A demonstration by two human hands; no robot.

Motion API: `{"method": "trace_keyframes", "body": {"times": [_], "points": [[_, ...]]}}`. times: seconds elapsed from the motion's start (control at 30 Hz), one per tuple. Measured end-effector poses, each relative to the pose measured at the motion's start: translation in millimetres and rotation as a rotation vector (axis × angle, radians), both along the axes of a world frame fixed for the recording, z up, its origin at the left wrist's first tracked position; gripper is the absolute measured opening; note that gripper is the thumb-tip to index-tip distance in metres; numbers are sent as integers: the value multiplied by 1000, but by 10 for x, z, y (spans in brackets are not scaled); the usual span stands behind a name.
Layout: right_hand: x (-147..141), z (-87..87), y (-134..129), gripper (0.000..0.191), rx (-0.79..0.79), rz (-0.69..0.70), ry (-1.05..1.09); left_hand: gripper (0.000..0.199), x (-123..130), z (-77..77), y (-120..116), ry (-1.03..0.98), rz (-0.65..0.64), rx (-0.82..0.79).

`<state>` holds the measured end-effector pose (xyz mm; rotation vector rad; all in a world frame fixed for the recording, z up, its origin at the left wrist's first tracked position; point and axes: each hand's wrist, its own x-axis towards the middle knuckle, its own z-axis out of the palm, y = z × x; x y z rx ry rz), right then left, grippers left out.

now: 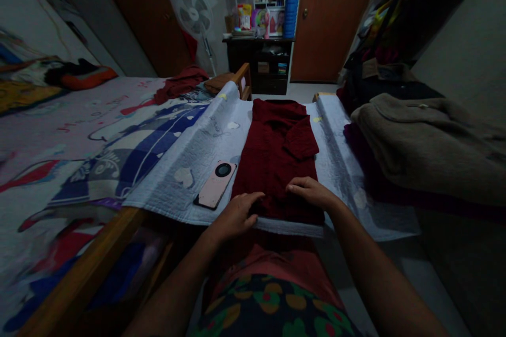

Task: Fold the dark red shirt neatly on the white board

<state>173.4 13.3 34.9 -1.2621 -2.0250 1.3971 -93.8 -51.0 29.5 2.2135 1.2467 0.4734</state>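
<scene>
A dark red garment [276,152], folded into a long rectangle, lies on a light grey quilted cover [190,168]. One sleeve-like part is folded over on its upper right. My left hand [239,214] rests at the garment's lower left edge, thumb and fingers apart, holding nothing. On its lower right side lies my right hand [308,191], fingers extended over the red cloth and gripping nothing that shows. Left of the garment, a pink phone [215,184] with a round black camera ring lies on the cover.
A bed [98,100] with patterned bedding and clothes is at the left. Folded clothes [430,142] are piled at the right. Wooden rails [126,221] edge the covered surface. Farther back stand a fan [195,13], a dark cabinet [256,55] and a brown door [330,21].
</scene>
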Motion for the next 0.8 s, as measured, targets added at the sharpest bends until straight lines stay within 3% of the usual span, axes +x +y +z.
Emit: {"method": "trace_keyframes", "body": {"times": [0.1,0.23,0.33,0.5,0.6,0.8], "points": [[-33,1,-9,35,31,-21,-55,53,-152,30,-4,-81,98,22],[-208,20,-67,18,330,-70,-80,38,-314,10,80,-52,277,150],[-400,34,-131,21,472,-12,-58,30,-321,-42,130,31,325,137],[-601,-7,-197,20,494,189,-249,36,-208,-111,125,159,415,98],[-604,-19,-203,19,486,235,-307,43,-186,-131,111,222,450,46],[-531,144,-131,24,389,337,-276,37,-191,-57,117,439,398,81]]}}
